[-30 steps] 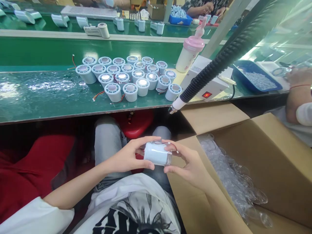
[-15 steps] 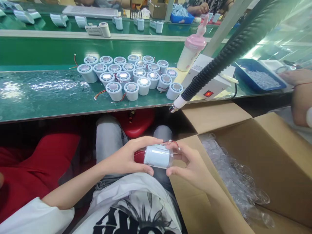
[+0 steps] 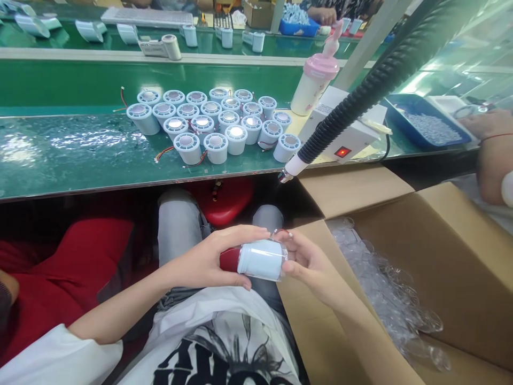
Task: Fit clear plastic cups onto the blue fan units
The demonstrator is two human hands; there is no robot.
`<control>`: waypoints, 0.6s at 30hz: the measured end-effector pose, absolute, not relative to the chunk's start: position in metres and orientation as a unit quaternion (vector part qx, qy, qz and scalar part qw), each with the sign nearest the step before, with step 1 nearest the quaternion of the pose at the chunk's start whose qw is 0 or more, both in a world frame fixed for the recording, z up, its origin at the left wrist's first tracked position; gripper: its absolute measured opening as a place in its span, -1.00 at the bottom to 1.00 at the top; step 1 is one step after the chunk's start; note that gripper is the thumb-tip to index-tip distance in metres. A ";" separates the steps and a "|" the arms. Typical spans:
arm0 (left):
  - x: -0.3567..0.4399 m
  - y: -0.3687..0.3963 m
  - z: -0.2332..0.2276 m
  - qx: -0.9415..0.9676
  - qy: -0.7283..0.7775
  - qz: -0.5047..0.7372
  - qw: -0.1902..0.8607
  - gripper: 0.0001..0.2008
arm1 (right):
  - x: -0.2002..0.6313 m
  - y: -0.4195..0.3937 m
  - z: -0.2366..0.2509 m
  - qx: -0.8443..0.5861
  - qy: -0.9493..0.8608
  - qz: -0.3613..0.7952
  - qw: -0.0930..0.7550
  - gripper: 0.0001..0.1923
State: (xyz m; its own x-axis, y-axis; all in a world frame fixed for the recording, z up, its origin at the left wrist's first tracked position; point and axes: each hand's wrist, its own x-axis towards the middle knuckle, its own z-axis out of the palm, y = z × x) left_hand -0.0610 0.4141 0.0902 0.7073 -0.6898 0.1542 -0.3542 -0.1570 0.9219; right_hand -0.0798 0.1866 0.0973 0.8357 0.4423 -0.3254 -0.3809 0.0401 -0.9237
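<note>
Above my lap I hold a light-blue cylinder (image 3: 262, 260) inside a clear plastic sleeve, lying nearly on its side. My left hand (image 3: 214, 255) is closed around its left end, where a dark red part (image 3: 230, 260) shows between thumb and fingers. At the other end, the thumb and fingers of my right hand (image 3: 306, 262) grip the sleeve's rim. A thin red wire (image 3: 284, 232) with a small white connector sticks up by the right fingertips. On the bench beyond stand several similar light-blue cylinders (image 3: 216, 149) with round vented tops and loose wires.
A cardboard box (image 3: 449, 235) of clear plastic sleeves (image 3: 385, 289) stands at my right. A black flexible hose (image 3: 340, 123) with a metal nozzle hangs over a white switch box (image 3: 344, 131). Nearby are a pink-lidded bottle (image 3: 315, 80), a blue tray (image 3: 427, 125) and a co-worker's arm (image 3: 497, 160).
My right thumb and fingers have shifted toward the rim at the sleeve's right end, and the cylinder has turned slightly. Parts on the far belt have moved left.
</note>
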 end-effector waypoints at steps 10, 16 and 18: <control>-0.061 0.412 0.091 0.737 -0.351 -0.164 0.554 -0.26 | -0.081 0.193 0.091 -0.581 0.054 0.351 0.732 -0.51; -0.061 0.413 0.091 0.724 -0.343 -0.181 0.570 -0.27 | -0.082 0.199 0.089 -0.568 0.088 0.369 0.731 -0.45; -0.061 0.413 0.090 0.718 -0.340 -0.187 0.578 -0.28 | -0.082 0.201 0.089 -0.559 0.093 0.382 0.730 -0.44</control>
State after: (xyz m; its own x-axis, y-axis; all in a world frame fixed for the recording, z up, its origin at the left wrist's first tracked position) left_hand -0.0613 0.4129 0.0901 0.6993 -0.7041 0.1233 -0.2718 -0.1023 0.9569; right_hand -0.0822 0.2010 0.0890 0.6910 0.4532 -0.5632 -0.6619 0.0835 -0.7449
